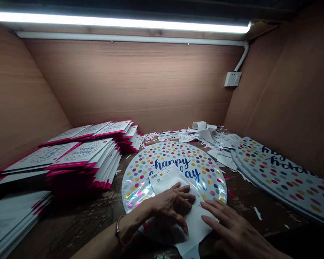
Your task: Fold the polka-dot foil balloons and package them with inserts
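Two hands; one bracelet; one lamp

Counter: foil balloon at mid-width, toward front edge. Paper sheet on top of balloon, left hand on sheet, right hand at sheet's right edge. Packet stacks left of balloon, in rows running to back left corner; another stack before them, near front left corner. Balloon pile along right edge, right of balloon, pieces overlapping. Paper strips behind balloon, at back edge toward back right corner; scraps left of strips, between them and packets. Socket above back right corner. Tube light overhead.
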### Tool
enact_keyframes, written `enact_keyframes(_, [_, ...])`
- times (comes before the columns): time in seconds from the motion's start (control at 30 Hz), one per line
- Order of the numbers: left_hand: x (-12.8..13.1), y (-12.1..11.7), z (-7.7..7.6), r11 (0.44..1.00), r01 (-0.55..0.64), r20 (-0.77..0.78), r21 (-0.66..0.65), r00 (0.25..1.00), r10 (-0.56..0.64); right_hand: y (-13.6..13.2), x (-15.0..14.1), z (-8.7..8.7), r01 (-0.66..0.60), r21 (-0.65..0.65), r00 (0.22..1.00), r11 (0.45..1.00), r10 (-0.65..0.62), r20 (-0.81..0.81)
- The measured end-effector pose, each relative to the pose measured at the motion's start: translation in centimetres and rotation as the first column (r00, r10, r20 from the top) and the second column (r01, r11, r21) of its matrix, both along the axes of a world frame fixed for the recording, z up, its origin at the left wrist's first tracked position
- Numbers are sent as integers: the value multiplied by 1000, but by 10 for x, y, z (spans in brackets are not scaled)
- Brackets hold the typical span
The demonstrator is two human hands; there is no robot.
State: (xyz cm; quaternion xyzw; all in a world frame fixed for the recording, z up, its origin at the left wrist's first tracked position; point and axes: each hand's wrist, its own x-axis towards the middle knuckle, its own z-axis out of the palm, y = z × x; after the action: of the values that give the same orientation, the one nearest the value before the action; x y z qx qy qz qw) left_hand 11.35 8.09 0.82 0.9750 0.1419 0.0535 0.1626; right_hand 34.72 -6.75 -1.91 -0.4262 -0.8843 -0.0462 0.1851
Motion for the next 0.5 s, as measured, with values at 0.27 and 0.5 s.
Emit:
enact_keyframes(0.27, [-47,-76,-50,954,-84,20,289,996,82,21,-25,-7,-93,136,996,986,94,-1])
enact_keyframes(0.5, [-48,-80,-52,948,-93,162,305,986,45,19,-29,-23,-88,212,994,973,100,-47])
